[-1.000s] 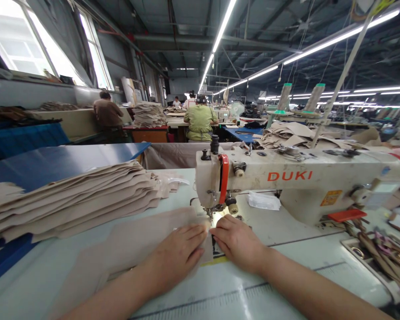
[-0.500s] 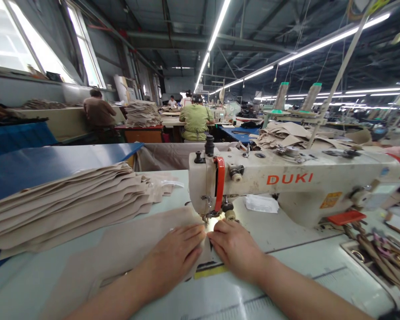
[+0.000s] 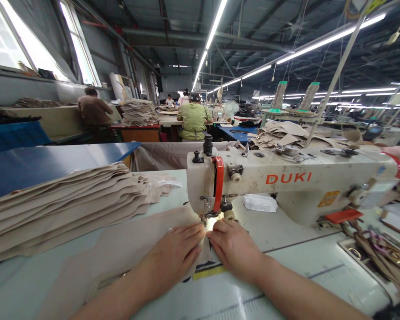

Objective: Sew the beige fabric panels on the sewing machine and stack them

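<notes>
A beige fabric piece [image 3: 120, 249] lies flat on the pale sewing table [image 3: 303, 266], its right end under the needle of a cream DUKI sewing machine [image 3: 286, 182]. My left hand [image 3: 173, 255] presses flat on the fabric just left of the needle, fingers stretched out. My right hand [image 3: 235, 249] rests on the fabric's edge right of the needle, fingertips at the presser foot, fingers curled down on the cloth. The two hands nearly touch in front of the needle.
A tall stack of beige cut pieces [image 3: 63, 209] fills the table's left. A white label [image 3: 260, 202] lies behind the machine arm. Straps and metal rings [image 3: 376, 249] lie at the right. Other people sit at tables behind, one in a green top [image 3: 193, 120].
Both hands stay at the needle on the fabric, barely shifted. The camera has turned slightly, so the scene slides left in the view.
</notes>
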`<state>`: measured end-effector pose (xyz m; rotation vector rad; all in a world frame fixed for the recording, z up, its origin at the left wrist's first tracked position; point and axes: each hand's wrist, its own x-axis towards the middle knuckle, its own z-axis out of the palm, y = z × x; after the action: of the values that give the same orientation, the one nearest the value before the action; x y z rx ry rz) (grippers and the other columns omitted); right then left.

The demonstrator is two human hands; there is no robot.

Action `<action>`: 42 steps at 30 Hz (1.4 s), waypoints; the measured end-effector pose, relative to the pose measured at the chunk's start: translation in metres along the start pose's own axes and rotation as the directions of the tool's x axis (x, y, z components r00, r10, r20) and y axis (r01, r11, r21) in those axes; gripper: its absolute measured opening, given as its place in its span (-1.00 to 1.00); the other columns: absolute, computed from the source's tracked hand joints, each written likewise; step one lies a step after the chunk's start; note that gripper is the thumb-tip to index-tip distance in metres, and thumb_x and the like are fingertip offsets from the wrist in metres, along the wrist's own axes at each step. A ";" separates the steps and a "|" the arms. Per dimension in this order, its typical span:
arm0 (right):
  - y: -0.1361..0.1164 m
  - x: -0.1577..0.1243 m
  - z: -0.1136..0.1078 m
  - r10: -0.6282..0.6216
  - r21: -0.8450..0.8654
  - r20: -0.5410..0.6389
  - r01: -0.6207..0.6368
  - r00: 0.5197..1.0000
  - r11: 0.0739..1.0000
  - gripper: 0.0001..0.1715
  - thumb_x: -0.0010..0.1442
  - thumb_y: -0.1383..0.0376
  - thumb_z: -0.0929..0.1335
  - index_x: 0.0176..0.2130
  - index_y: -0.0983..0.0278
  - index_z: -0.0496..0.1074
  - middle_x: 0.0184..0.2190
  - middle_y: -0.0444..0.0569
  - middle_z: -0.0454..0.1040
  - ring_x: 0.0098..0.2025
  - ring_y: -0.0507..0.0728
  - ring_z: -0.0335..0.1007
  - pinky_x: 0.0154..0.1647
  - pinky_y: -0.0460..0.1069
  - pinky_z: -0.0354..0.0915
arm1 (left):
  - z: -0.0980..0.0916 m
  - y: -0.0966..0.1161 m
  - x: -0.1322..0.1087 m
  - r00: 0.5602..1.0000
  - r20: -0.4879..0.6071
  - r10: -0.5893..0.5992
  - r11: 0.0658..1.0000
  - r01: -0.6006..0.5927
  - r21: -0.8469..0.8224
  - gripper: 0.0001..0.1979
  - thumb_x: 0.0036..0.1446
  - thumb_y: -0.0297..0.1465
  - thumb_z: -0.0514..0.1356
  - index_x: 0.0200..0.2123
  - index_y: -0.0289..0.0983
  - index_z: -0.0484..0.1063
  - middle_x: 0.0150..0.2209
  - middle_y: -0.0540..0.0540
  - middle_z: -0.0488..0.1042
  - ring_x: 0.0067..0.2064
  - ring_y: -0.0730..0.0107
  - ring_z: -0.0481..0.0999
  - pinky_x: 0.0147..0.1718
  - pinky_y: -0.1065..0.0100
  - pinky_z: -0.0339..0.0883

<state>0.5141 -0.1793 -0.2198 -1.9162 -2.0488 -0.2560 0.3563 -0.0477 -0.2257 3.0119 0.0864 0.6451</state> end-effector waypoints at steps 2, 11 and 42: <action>0.000 -0.001 0.000 -0.008 -0.010 0.005 0.008 1.000 1.000 -0.79 0.32 0.37 0.27 -0.31 0.30 0.47 -0.34 -0.02 0.46 -0.23 0.14 0.31 -0.19 -0.01 0.21 | 0.001 0.000 -0.001 1.000 -0.004 0.003 1.000 -0.003 0.001 -0.67 0.32 -0.37 -0.03 0.02 -0.24 0.44 0.03 -0.13 0.52 0.03 0.24 0.50 0.05 0.20 0.38; -0.002 0.001 -0.004 -0.008 -0.014 0.013 0.008 1.000 1.000 -0.80 0.31 0.37 0.28 -0.31 0.30 0.47 -0.33 -0.02 0.45 -0.23 0.14 0.29 -0.19 -0.01 0.21 | 0.002 -0.004 -0.001 1.000 -0.003 -0.013 1.000 0.013 0.002 -0.68 0.30 -0.35 0.01 0.04 -0.25 0.42 0.03 -0.15 0.52 0.05 0.23 0.49 0.07 0.18 0.36; -0.004 -0.019 -0.004 -0.075 0.195 -0.092 0.092 0.993 0.976 -0.73 0.31 0.44 0.23 -0.19 0.29 0.51 -0.32 0.01 0.49 -0.21 0.15 0.34 -0.16 0.01 0.28 | -0.067 0.034 -0.151 0.974 0.012 -0.225 0.947 0.215 0.239 0.01 0.09 0.05 0.18 0.40 -0.14 -0.33 0.36 -0.20 0.00 0.28 -0.10 0.20 0.15 0.01 0.23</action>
<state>0.5113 -0.1987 -0.2225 -1.6757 -2.0193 -0.1415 0.1924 -0.0888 -0.2242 3.1696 0.5263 0.5911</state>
